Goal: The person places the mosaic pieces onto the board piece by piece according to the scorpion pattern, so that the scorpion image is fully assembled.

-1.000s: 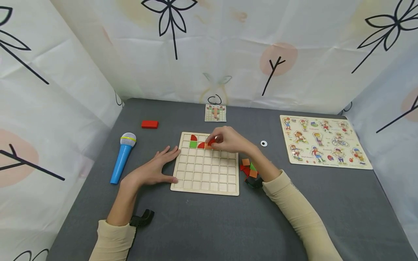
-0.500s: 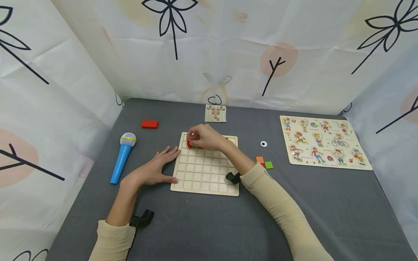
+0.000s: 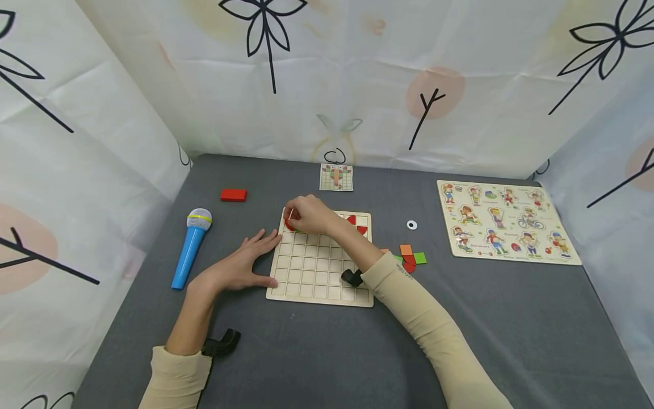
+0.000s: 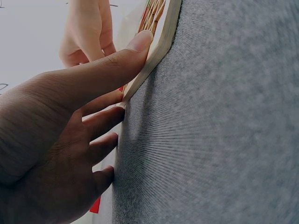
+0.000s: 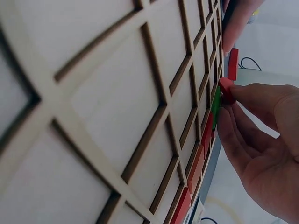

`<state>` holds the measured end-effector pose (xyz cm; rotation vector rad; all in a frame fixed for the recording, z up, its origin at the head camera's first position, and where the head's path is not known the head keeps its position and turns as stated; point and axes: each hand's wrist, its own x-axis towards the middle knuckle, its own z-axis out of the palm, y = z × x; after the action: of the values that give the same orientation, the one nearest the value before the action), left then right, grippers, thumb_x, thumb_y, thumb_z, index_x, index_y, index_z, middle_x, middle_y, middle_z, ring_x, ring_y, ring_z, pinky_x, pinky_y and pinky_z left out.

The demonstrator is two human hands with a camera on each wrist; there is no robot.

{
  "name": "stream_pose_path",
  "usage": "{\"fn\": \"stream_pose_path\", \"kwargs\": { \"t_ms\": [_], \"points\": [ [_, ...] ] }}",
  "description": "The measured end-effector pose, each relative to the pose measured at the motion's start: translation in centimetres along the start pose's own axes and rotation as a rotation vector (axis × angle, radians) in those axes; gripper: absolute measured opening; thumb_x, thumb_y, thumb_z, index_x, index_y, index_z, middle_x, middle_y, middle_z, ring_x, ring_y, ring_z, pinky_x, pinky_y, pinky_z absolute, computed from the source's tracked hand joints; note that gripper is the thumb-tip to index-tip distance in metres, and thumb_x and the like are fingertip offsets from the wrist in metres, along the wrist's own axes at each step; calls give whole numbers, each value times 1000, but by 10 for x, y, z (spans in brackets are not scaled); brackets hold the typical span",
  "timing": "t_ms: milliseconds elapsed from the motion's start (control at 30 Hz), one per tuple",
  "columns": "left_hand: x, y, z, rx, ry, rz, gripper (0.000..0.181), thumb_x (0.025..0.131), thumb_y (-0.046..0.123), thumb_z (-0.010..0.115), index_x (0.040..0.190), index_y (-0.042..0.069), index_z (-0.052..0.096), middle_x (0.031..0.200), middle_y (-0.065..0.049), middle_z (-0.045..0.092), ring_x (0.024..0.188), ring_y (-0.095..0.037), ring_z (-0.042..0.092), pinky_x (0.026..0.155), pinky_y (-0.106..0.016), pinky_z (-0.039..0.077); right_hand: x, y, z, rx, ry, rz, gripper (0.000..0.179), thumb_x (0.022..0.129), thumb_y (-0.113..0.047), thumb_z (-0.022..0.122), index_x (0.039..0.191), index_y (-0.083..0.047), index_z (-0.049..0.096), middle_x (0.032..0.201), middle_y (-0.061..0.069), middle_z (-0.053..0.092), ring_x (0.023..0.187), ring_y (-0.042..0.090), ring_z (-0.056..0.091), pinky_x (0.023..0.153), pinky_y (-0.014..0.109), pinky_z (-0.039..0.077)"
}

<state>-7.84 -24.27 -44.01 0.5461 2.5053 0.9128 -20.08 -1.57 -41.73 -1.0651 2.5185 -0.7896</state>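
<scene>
A square wooden grid board (image 3: pixel 322 278) lies in front of me. My left hand (image 3: pixel 237 264) rests at its left side with fingers spread, the thumb (image 4: pixel 140 44) on the near-left corner. Over the far-left corner, my right hand (image 3: pixel 313 216) pinches a red tile (image 5: pixel 226 90) with rounded edge between thumb and fingertips. The tile is right beside a green tile (image 5: pixel 216 105) set in the grid. Further along the far rows sit an orange tile (image 5: pixel 195 168) and red tiles (image 3: pixel 362 229). My right hand hides part of these rows in the head view.
Loose orange (image 3: pixel 406 250), green (image 3: pixel 420 258) and red (image 3: pixel 409 266) tiles lie right of the board, partly behind the right forearm. Around it are a toy microphone (image 3: pixel 191 250), red block (image 3: pixel 233 195), pattern card (image 3: pixel 336 177), white ring (image 3: pixel 411 225) and picture puzzle (image 3: pixel 511 224).
My right hand has moved left along the board's far rows, from the middle to the far-left corner, where a red tile shows at its fingertips. The left hand has stayed in place.
</scene>
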Motion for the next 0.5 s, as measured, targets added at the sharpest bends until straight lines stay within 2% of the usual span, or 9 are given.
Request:
{"fn": "stream_pose_path", "kwargs": {
  "t_ms": [500],
  "points": [
    [0,1,0,-1,2,-2,110,86,35,93,172,9,30,182,-17,22,170,-52,5,132,-78,2,1,2,6,-60,-16,6,21,100,-14,78,117,-2,78,113,15,79,105,26,74,95,38,62]
  ]
}}
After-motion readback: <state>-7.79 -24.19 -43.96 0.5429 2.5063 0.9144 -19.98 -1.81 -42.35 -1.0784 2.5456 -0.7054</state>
